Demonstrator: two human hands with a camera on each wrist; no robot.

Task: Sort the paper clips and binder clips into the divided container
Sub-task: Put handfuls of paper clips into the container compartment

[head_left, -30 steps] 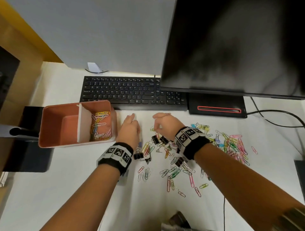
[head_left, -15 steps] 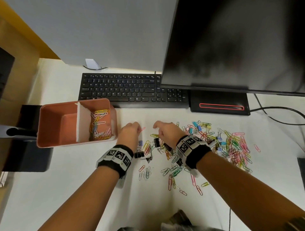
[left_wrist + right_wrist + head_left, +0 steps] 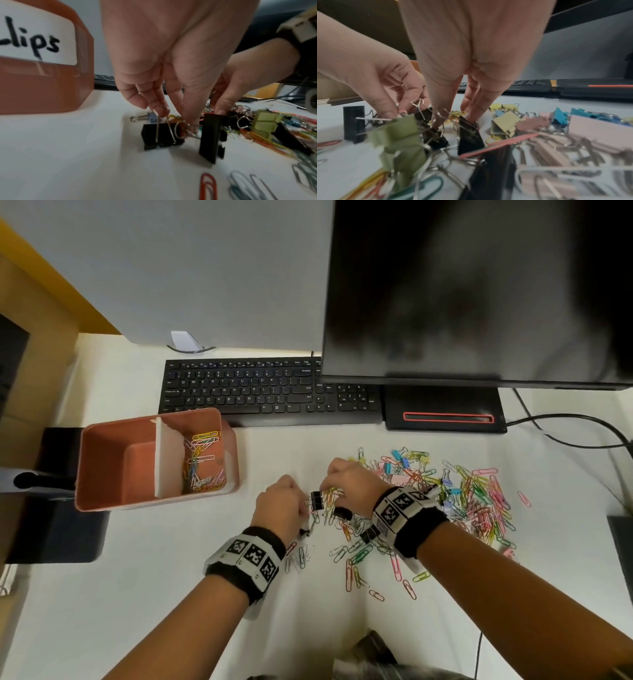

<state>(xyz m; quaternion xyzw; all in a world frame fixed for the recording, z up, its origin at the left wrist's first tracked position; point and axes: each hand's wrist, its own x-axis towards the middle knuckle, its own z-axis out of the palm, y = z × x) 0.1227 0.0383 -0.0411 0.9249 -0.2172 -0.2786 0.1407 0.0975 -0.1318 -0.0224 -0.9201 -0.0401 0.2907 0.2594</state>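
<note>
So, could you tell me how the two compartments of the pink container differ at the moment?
The right compartment of the pink container holds a heap of coloured paper clips; the left compartment shows only its bare floor. The left compartment also looks wider than the right one. Both share the same pink walls and the white divider between them. No binder clip shows in either.

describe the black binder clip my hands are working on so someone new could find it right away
Start at the orange divided container left of the keyboard, then look right to the clip pile. At the pile's left edge, the left hand and right hand meet over one black binder clip. Its neighbours are mostly coloured paper clips.
</note>
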